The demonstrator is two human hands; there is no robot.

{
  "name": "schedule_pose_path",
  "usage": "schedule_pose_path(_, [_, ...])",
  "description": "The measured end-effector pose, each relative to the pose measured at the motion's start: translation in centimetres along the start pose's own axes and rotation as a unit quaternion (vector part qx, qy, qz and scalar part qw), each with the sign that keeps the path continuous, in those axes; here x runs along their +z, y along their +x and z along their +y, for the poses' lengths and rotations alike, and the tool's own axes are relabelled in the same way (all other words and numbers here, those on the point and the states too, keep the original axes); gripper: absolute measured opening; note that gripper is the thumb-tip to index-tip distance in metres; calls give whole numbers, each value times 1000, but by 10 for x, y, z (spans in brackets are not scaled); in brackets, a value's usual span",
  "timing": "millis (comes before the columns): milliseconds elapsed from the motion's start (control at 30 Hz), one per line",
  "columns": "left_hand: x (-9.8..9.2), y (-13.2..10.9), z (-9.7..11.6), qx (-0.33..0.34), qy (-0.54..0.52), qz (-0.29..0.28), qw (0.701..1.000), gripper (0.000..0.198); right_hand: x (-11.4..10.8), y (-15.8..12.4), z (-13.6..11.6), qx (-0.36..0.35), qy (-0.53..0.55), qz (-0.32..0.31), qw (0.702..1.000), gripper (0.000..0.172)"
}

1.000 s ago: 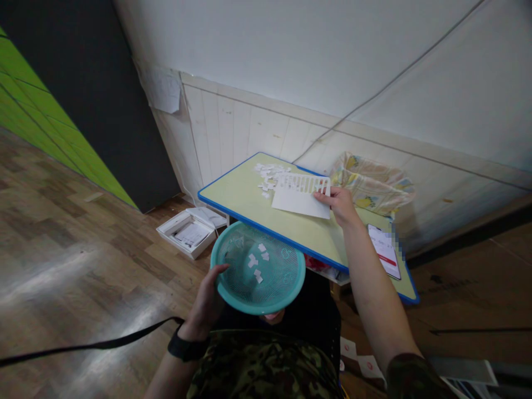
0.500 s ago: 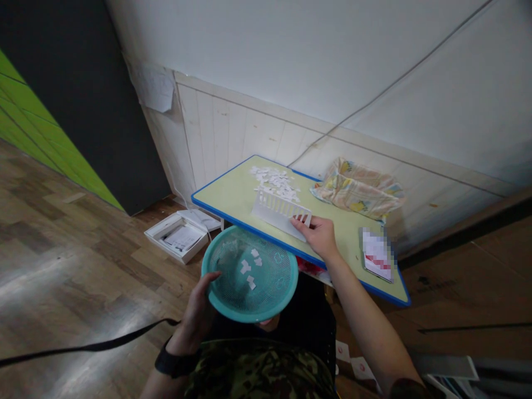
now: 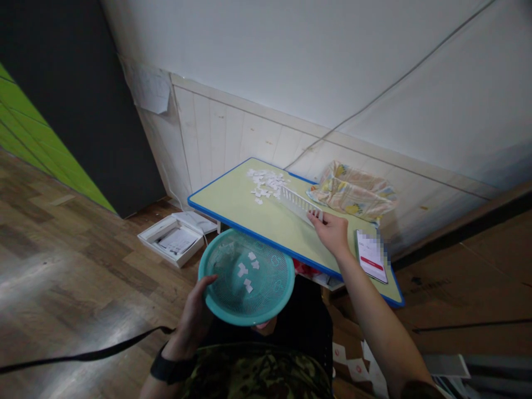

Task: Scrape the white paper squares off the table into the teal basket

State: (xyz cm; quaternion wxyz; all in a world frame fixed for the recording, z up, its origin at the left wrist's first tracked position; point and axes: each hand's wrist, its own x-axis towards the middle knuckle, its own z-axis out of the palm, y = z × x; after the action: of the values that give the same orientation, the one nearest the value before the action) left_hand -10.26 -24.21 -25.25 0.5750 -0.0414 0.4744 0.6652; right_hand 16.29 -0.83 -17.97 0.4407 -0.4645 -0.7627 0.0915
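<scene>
My left hand [image 3: 198, 307] grips the left rim of a round turquoise plastic basket [image 3: 270, 302], thumb over the edge. Several small white paper pieces [image 3: 242, 270] lie on the basket's bottom. The basket is held just below the front edge of a small table. Over the tabletop, my right hand [image 3: 332, 230] pinches the near end of a white slotted plastic strip [image 3: 299, 205] with comb-like openings. The strip's far end is beside a spread of white paper pieces [image 3: 266, 180] near the table's back left.
The pale yellow table [image 3: 233, 205] has a blue edge and stands against the wall. A cloth-lined basket [image 3: 353, 191] sits at its back right, with a phone [image 3: 371, 257] near the right end. An open white box [image 3: 170, 241] lies on the floor to the left.
My right hand has moved the slotted strip to the right and turned it, away from the paper pieces. Some pieces now lie nearer the front. My left hand still holds the basket.
</scene>
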Motion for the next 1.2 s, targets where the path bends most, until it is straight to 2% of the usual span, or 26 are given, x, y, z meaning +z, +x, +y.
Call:
schedule_pose_path(167, [0, 0, 2, 2, -5, 1, 1000, 29, 21, 15, -29, 12, 33, 0, 999, 49])
schedule_pose_path(300, [0, -2, 4, -5, -27, 16, 999, 38, 37, 11, -49, 0, 42, -7, 999, 49])
schedule_pose_path(567, [-3, -2, 6, -6, -23, 23, 999, 35, 47, -1, -59, 0, 55, -21, 998, 49])
schedule_pose_path(800, [-5, -1, 5, -5, -21, 30, 999, 34, 65, 22, -65, -13, 54, -34, 998, 49])
schedule_pose_path(967, [-6, 2, 4, 1, -22, 46, 999, 30, 58, 27, -51, -6, 40, -16, 999, 51])
schedule_pose_path(1200, [-9, 5, 3, 9, -18, 36, 999, 19, 35, 9, -37, -9, 52, -44, 998, 47])
